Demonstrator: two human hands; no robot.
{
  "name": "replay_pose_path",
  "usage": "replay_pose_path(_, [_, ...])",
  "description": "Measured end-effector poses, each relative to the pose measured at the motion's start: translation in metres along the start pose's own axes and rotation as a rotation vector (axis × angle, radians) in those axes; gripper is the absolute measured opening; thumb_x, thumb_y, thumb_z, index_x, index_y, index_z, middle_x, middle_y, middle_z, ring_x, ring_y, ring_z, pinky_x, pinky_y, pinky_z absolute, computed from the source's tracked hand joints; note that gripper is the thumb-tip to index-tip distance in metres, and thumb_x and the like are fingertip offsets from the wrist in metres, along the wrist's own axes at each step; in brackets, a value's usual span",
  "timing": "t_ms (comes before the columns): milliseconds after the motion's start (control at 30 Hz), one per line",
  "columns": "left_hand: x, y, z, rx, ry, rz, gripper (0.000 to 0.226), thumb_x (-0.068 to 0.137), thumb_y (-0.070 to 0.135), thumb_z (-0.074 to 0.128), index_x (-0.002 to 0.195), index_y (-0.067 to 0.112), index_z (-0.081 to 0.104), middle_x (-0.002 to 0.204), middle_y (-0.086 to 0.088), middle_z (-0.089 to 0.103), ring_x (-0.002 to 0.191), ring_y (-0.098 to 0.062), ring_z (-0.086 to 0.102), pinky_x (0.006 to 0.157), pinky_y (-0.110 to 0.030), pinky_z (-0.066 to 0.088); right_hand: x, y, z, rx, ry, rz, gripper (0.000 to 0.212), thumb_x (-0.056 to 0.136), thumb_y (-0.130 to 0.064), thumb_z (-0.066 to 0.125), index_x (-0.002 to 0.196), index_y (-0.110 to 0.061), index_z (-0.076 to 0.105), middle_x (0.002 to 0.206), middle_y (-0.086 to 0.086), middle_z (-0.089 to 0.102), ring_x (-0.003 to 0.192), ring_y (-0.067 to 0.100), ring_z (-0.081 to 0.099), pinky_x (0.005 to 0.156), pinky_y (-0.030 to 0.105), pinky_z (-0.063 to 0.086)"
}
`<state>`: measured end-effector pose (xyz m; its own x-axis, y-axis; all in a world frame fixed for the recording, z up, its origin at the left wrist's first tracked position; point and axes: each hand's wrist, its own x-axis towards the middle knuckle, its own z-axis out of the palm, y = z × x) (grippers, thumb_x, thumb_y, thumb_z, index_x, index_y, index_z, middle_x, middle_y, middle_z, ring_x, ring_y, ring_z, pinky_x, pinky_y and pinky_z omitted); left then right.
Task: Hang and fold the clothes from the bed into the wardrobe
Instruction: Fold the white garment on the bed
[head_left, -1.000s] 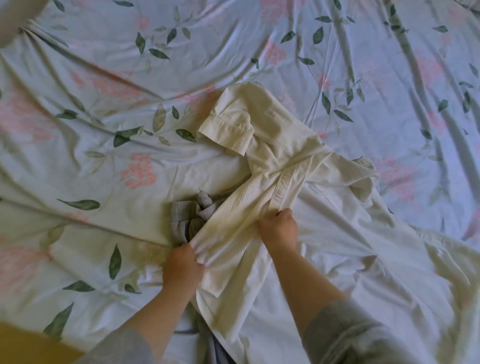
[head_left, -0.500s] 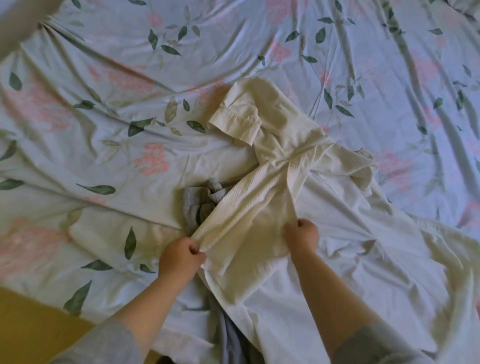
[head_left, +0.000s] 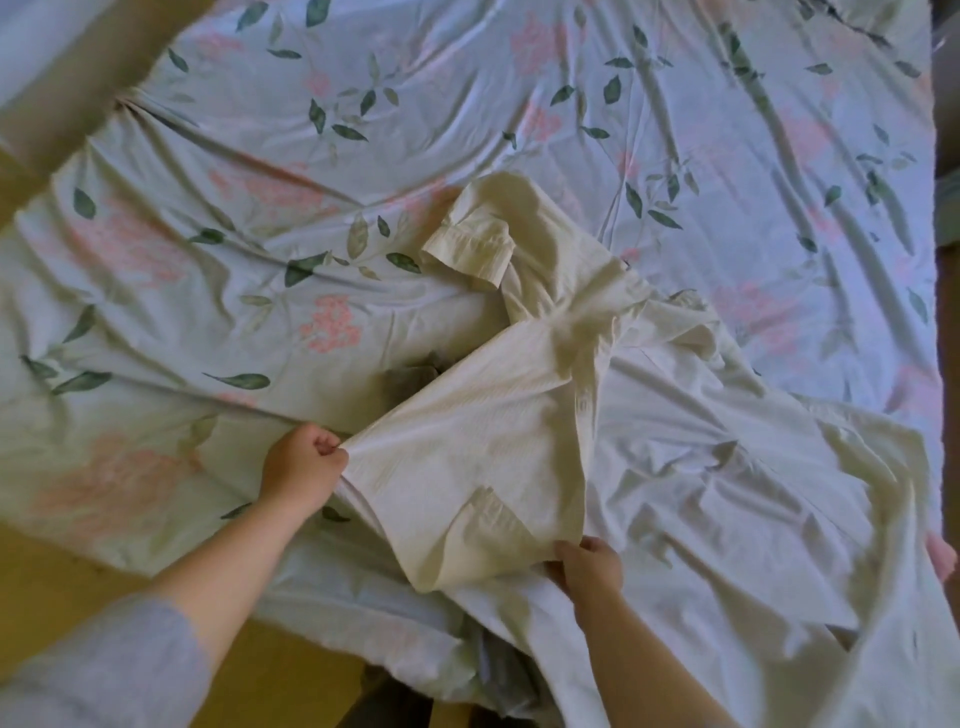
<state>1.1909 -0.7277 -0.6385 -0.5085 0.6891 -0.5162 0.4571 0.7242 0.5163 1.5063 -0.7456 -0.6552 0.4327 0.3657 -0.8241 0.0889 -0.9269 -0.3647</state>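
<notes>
The task looks barely begun: the shirt (head_left: 483, 431) lies on the bed (head_left: 467, 104), neither folded nor hung, and no wardrobe is in view. The left hand (head_left: 304, 465) pinches the shirt's left edge in curled fingers, and the right hand (head_left: 592, 569) grips its near hem, fingers tucked under the cloth. Between them the front panel is pulled fairly flat. The shirt is cream, finely ribbed and short-sleeved, with one sleeve (head_left: 470, 249) crumpled at the far end and the collar part bunched. A grey garment (head_left: 410, 376) peeks from under its left side, and a white cloth (head_left: 727, 467) spreads to the right, so more clothes seem left to do.
</notes>
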Motion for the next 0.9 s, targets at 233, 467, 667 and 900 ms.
replay_pose_path(233, [0.006,-0.018,0.024,-0.009,-0.049,-0.038,0.025,0.086,0.013,0.065,0.110,0.004,0.061,0.109,-0.014,0.066,0.092,-0.027,0.060,0.077,-0.030,0.044,0.002,0.033,0.005,-0.186,0.070,-0.062,0.020,0.084,-0.003,0.054,0.103,-0.008,0.059,0.089,0.008,0.063,0.080,0.030,0.064,0.071,0.044,0.061])
replay_pose_path(467, [-0.023,-0.032,0.044,-0.336,-0.508,-0.390,0.029,0.086,0.030,0.071,0.093,0.004,0.059,0.084,-0.012,0.066,0.076,-0.023,0.064,0.077,-0.037,0.056,-0.004,0.051,-0.007,-0.431,-0.156,-0.092,0.022,0.089,-0.027,0.062,0.105,-0.014,0.058,0.094,0.005,0.064,0.086,0.023,0.062,0.083,0.039,0.057])
replay_pose_path(667, [-0.031,-0.040,0.054,-0.100,-0.279,-0.236,0.054,0.082,0.046,0.070,0.113,0.004,0.061,0.110,-0.012,0.065,0.102,-0.032,0.062,0.090,-0.046,0.053,-0.020,0.074,-0.011,-0.782,-0.191,-0.292,0.019,0.095,-0.034,0.052,0.085,-0.018,0.057,0.080,0.000,0.060,0.076,0.016,0.059,0.073,0.028,0.050])
replay_pose_path(900, [-0.015,-0.030,0.049,0.004,-0.126,-0.142,0.027,0.094,0.024,0.047,0.091,-0.002,0.057,0.093,-0.021,0.064,0.085,-0.037,0.064,0.082,-0.050,0.055,-0.041,0.096,-0.012,-0.679,-0.168,-0.389,0.034,0.089,-0.056,0.054,0.097,-0.023,0.061,0.087,-0.008,0.068,0.081,0.010,0.065,0.077,0.030,0.056])
